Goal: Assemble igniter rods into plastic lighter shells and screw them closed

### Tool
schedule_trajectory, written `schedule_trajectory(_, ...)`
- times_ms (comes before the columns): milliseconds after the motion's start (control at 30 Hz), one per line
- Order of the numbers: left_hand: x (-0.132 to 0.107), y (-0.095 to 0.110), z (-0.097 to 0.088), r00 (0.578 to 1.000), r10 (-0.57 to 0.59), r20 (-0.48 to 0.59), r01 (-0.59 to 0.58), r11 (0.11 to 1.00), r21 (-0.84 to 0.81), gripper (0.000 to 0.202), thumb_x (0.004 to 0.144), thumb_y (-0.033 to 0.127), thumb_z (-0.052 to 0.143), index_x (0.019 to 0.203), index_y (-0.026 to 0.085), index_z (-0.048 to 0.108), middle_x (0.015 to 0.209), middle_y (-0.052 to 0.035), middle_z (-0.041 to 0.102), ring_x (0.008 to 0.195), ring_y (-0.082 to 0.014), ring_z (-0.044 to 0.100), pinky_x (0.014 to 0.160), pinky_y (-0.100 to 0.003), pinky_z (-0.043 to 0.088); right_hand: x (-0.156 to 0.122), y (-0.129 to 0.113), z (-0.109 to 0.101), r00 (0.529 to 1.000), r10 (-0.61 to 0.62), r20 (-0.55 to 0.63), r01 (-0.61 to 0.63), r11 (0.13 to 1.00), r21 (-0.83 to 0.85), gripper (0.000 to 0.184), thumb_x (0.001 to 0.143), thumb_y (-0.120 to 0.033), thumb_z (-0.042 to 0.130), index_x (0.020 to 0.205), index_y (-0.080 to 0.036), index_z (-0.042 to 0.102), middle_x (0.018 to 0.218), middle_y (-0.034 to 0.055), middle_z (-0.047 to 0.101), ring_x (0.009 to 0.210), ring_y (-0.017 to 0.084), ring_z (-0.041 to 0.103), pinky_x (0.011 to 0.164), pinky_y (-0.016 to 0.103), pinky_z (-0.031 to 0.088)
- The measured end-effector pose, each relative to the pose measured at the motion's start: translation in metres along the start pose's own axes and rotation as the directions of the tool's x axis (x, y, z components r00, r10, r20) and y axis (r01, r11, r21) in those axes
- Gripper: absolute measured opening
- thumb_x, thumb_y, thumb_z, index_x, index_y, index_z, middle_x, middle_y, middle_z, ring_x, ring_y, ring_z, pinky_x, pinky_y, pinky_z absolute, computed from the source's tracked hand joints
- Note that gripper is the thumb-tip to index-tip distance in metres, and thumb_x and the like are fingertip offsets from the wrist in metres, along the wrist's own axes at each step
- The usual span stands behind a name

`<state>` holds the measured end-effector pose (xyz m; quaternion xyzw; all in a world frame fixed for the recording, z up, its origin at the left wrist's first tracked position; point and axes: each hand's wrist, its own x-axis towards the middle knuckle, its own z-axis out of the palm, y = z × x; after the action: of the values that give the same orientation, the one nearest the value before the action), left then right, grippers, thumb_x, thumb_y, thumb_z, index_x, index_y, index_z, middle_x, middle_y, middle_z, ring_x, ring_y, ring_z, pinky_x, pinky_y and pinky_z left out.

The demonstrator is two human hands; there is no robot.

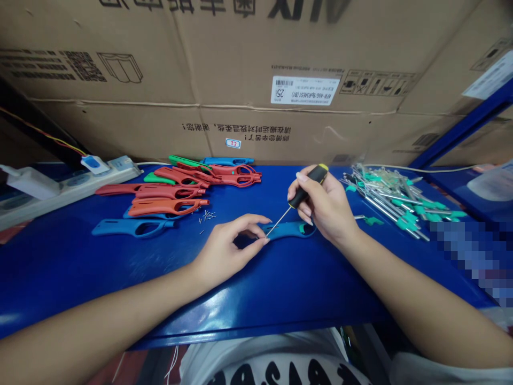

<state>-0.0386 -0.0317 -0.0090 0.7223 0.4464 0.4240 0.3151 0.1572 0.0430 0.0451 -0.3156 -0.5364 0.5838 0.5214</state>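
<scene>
My right hand (326, 208) is closed round a screwdriver (308, 185) with a black and yellow handle. Its thin shaft slants down to the left onto a blue plastic handle shell (286, 230) lying flat on the blue table (280, 283). My left hand (228, 248) rests on the table at the shell's left end, thumb and fingers pinching it next to the screwdriver tip. A few small screws (206, 216) lie loose just left of my left hand.
A pile of red, green and blue handle shells (176, 195) lies at the left rear. Metal rods with green plastic parts (395, 203) are heaped at the right. A white power strip (60, 184) sits far left. Cardboard boxes (256, 80) wall the back.
</scene>
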Motion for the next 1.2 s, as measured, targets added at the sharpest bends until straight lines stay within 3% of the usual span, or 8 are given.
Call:
schedule_trajectory(167, 0.0, -0.001, 0.0, 1.0, -0.003, -0.004, 0.003, 0.999, 0.032, 0.03, 0.09, 0.021, 0.069, 0.119, 0.025, 0.063, 0.089, 0.0029, 0.075, 0.083, -0.0133, 0.072, 0.082, -0.027, 0.055, -0.001, -0.004, -0.004, 0.992, 0.001, 0.123, 0.003, 1.0, -0.03, 0.025, 0.081, -0.03, 0.069, 0.098, -0.022, 0.054, 0.078, -0.0017, 0.068, 0.041, 0.006, 0.046, 0.031, 0.019, 0.04)
schedule_trajectory(400, 0.0, 0.001, 0.0, 0.998, 0.038, 0.056, -0.04, 0.998, 0.039, 0.031, 0.09, 0.018, 0.066, 0.12, 0.022, 0.063, 0.091, 0.0005, 0.076, 0.085, -0.0145, 0.072, 0.086, -0.029, 0.056, -0.01, -0.006, 0.003, 0.987, -0.059, 0.147, 0.09, 0.972, -0.216, 0.035, 0.086, -0.037, 0.071, 0.113, -0.023, 0.054, 0.078, -0.0018, 0.065, 0.043, 0.007, 0.049, 0.034, 0.021, 0.04)
schedule_trajectory(567, 0.0, 0.001, 0.0, 0.992, 0.086, 0.09, -0.089, 0.995, 0.034, 0.034, 0.091, 0.021, 0.067, 0.124, 0.022, 0.061, 0.092, -0.0012, 0.076, 0.09, -0.0169, 0.073, 0.09, -0.033, 0.056, -0.014, -0.002, 0.005, 0.982, -0.07, 0.175, 0.114, 0.961, -0.253, 0.031, 0.088, -0.035, 0.071, 0.115, -0.027, 0.058, 0.085, 0.0018, 0.064, 0.059, 0.013, 0.06, 0.039, 0.023, 0.042)
schedule_trajectory(767, 0.004, 0.0, -0.001, 0.996, 0.035, 0.087, -0.033, 0.999, -0.033, 0.039, 0.09, 0.029, 0.07, 0.127, 0.021, 0.06, 0.104, -0.0043, 0.076, 0.097, -0.0179, 0.072, 0.097, -0.036, 0.055, -0.017, -0.003, 0.0, 0.96, -0.086, 0.266, 0.183, 0.913, -0.364, 0.032, 0.091, -0.035, 0.068, 0.12, -0.029, 0.057, 0.089, 0.0036, 0.063, 0.065, 0.015, 0.06, 0.043, 0.024, 0.045)
schedule_trajectory(933, 0.008, -0.008, -0.003, 0.992, 0.082, 0.091, -0.095, 0.984, 0.15, 0.057, 0.086, 0.031, 0.074, 0.138, 0.022, 0.052, 0.132, -0.0097, 0.066, 0.122, -0.0243, 0.062, 0.109, -0.045, 0.047, -0.018, -0.005, -0.001, 0.959, -0.172, 0.227, 0.254, 0.878, -0.407, 0.034, 0.092, -0.036, 0.066, 0.124, -0.03, 0.055, 0.091, 0.0042, 0.064, 0.065, 0.015, 0.06, 0.044, 0.024, 0.046)
schedule_trajectory(1200, 0.008, -0.013, -0.002, 0.984, 0.09, 0.153, -0.124, 0.964, 0.234, 0.043, 0.09, 0.023, 0.067, 0.132, 0.021, 0.057, 0.13, -0.0098, 0.067, 0.121, -0.024, 0.063, 0.106, -0.045, 0.05, -0.02, -0.005, 0.002, 0.954, -0.21, 0.213, 0.283, 0.864, -0.417, 0.037, 0.093, -0.037, 0.065, 0.128, -0.031, 0.051, 0.092, 0.0026, 0.063, 0.058, 0.012, 0.053, 0.044, 0.024, 0.044)
